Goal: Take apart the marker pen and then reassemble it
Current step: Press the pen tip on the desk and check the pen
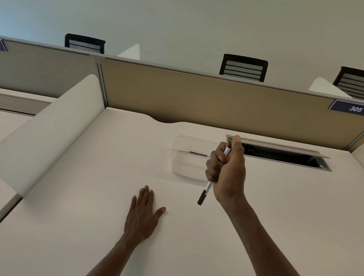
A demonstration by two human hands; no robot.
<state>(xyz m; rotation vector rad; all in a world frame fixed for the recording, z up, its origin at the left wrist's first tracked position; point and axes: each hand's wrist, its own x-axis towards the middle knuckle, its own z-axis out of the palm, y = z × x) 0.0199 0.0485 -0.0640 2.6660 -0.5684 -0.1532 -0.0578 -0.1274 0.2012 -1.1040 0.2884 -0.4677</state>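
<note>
The right hand (225, 173) is holding the marker (214, 176) in a clenched grip, raised above the tabletop (79, 228), just beside a clear tray (190, 158) toward the far edge. The left hand (142, 216) is lying flat, released, nearer the front edge.

right hand (225, 171) fisted around marker pen (204, 194), tilted | left hand (142, 216) flat on bench (79, 228) | clear tray (188, 156) beyond

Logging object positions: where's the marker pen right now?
Head view, right of centre: the marker pen is gripped in the right hand, raised over the desk, near the clear tray and the cable slot.
</note>
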